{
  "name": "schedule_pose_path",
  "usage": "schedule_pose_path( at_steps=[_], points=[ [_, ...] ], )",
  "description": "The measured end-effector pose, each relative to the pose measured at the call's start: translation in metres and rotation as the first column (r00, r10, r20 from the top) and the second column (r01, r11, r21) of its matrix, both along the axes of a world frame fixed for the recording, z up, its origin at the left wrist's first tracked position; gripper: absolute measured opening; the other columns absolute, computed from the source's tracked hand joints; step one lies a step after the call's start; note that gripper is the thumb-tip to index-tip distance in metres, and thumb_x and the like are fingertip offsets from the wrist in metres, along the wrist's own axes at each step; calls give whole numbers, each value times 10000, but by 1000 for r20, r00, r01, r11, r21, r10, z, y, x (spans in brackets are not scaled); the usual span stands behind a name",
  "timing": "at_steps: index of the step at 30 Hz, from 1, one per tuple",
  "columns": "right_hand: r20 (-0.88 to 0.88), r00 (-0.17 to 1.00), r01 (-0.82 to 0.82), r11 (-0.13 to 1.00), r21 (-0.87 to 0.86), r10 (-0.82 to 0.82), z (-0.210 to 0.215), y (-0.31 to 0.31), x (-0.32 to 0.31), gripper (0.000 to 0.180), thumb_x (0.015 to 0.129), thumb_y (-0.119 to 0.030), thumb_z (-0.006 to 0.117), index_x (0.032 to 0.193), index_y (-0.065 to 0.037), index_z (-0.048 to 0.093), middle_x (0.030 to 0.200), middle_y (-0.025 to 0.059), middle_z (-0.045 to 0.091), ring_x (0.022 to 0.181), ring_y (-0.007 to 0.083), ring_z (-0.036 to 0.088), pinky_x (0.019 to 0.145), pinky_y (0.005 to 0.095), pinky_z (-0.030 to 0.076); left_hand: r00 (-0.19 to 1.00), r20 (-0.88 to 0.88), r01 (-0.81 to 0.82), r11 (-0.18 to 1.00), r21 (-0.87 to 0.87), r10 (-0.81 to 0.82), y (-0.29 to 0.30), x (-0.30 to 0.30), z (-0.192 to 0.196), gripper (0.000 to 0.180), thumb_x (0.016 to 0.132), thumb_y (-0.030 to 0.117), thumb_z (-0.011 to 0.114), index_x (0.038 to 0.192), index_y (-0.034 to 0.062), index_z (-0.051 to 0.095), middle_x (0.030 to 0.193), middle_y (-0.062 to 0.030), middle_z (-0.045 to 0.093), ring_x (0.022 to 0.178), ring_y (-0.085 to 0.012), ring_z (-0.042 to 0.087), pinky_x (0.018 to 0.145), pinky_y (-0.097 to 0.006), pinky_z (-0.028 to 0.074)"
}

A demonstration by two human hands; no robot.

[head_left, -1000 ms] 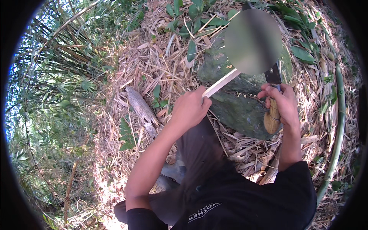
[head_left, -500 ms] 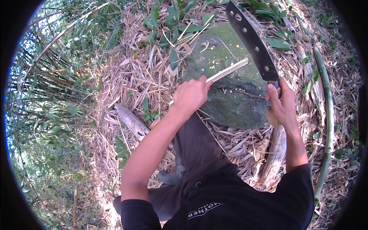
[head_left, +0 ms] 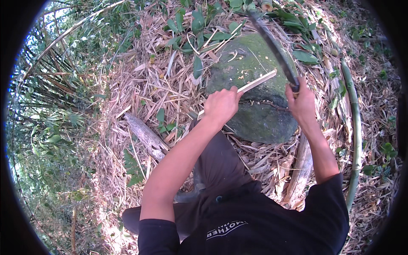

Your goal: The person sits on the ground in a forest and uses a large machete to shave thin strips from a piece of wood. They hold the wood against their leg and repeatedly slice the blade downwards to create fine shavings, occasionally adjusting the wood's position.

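My left hand [head_left: 221, 106] is closed around a pale split stick [head_left: 258, 81], whose far end reaches over a mossy rock [head_left: 263, 123]. A short bit of the stick shows behind the hand. My right hand [head_left: 302, 100] grips the handle of a machete [head_left: 275, 49] to the right of the rock. Its dark, blurred blade is turned nearly edge-on and slants up and to the left, beyond the stick's tip without visibly touching it. Small pale chips [head_left: 242, 72] lie on the rock's top.
Dry leaves [head_left: 157, 89] cover the ground. A grey log [head_left: 146, 134] lies left of my leg, another log [head_left: 301, 170] below the rock. A long green bamboo pole [head_left: 355, 127] runs along the right. Leafy green sprigs [head_left: 197, 32] lie beyond the rock; thick undergrowth [head_left: 51, 140] stands left.
The machete has turned from showing its broad side to nearly edge-on, and my right hand has shifted slightly left. My left hand has moved a little right with the stick.
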State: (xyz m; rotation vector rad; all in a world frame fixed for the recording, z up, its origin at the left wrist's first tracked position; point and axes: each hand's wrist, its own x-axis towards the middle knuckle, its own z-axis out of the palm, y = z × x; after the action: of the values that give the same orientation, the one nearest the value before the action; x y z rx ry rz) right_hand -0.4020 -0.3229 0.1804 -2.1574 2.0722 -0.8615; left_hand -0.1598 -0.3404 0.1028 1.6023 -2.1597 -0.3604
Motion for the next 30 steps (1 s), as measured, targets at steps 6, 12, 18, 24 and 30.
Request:
schedule_pose_path(
  at_steps=[6, 12, 18, 24, 30],
  points=[
    [-181, 983, 69, 975, 210, -31, -20, -18, -4, 345, 910, -291, 634, 1080, 6, 583, 787, 236, 677, 791, 453, 668, 725, 521, 524, 999, -39, 20, 999, 43, -18, -2, 6, 2, 405, 1032, 367, 435, 977, 7, 611, 771, -253, 676, 766, -455, 675, 686, -558, 525],
    [-102, 994, 69, 956, 284, -41, 22, -12, 0, 332, 832, -249, 659, 972, 52, 659, 769, 250, 665, 731, 378, 675, 697, 445, 519, 999, -32, -1, 998, 60, 3, -5, 0, 1, 402, 1026, 383, 450, 1009, 22, 625, 783, -252, 680, 774, -451, 680, 700, -550, 536],
    [108, 994, 34, 986, -161, -16, 90, 17, 34, 397, 866, -359, 697, 959, 26, 686, 714, 134, 677, 629, 199, 658, 613, 324, 525, 1000, 6, -4, 997, 78, 3, 1, 11, -1, 410, 1013, 386, 470, 977, 16, 643, 813, -241, 695, 796, -443, 692, 729, -538, 551],
    [171, 957, -85, 791, -606, 233, 117, 15, 28, 152, 919, -168, 671, 873, -23, 686, 675, 22, 672, 585, 97, 623, 546, 235, 481, 1000, -6, -16, 999, 49, 17, 3, 1, -5, 392, 1015, 387, 473, 975, 29, 628, 773, -240, 686, 764, -449, 686, 686, -543, 546],
    [-218, 960, 232, 931, 281, -173, -22, -23, -6, 307, 877, -249, 622, 1012, 26, 600, 813, 263, 676, 837, 450, 678, 807, 528, 535, 999, -43, 7, 999, 43, -6, -7, -14, 6, 381, 1020, 341, 473, 933, 18, 656, 796, -206, 706, 762, -392, 708, 675, -498, 565]
  ],
)
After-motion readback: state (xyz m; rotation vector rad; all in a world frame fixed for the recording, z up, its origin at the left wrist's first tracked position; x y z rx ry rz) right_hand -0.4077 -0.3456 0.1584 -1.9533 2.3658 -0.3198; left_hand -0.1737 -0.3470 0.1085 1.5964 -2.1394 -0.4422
